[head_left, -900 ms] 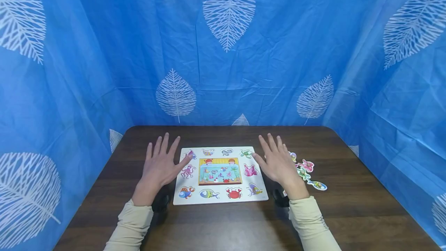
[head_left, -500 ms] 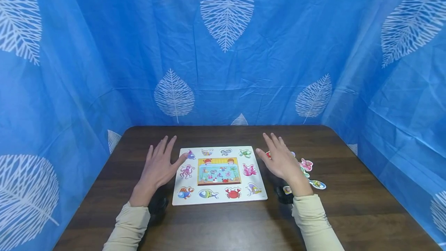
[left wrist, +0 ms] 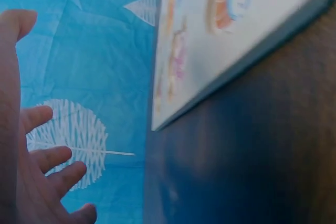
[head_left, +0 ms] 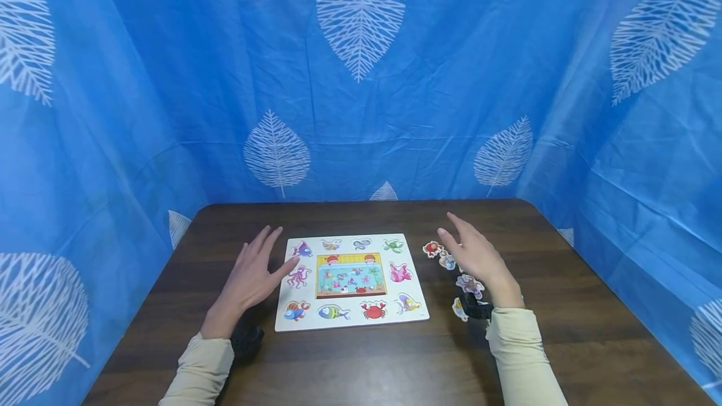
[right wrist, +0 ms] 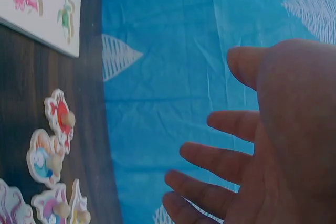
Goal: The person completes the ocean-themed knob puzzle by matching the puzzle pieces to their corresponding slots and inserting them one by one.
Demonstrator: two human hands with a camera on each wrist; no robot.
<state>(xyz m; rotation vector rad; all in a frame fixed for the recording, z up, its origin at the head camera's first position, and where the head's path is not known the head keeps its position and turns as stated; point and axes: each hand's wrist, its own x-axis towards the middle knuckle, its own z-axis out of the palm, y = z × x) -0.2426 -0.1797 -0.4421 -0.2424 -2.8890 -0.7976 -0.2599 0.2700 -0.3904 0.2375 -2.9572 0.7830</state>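
A white puzzle board [head_left: 354, 315] with sea-animal shapes around an aquarium picture lies mid-table. My left hand [head_left: 248, 281] hovers by its left edge, fingers spread and holding nothing; the thumb overlaps the board in the head view. Right of the board, my right hand [head_left: 479, 262] hangs over loose puzzle pieces, fingers extended and apart. Among these pieces are a red crab [right wrist: 62, 119], a blue and orange fish [right wrist: 44, 158] and a pinkish octopus [right wrist: 13, 203]; wooden knobs show on the crab and fish. My right hand and forearm hide some pieces in the head view.
The dark wooden table [head_left: 350, 368] is walled in by a blue curtain [head_left: 429, 80] with white leaf prints. Black wrist devices [head_left: 476, 309] sit beneath both wrists, the right one close over the pieces.
My right hand has moved right and turned more on its side, uncovering the crab and fish pieces and covering those farther right. My left hand has drifted slightly left and turned a little.
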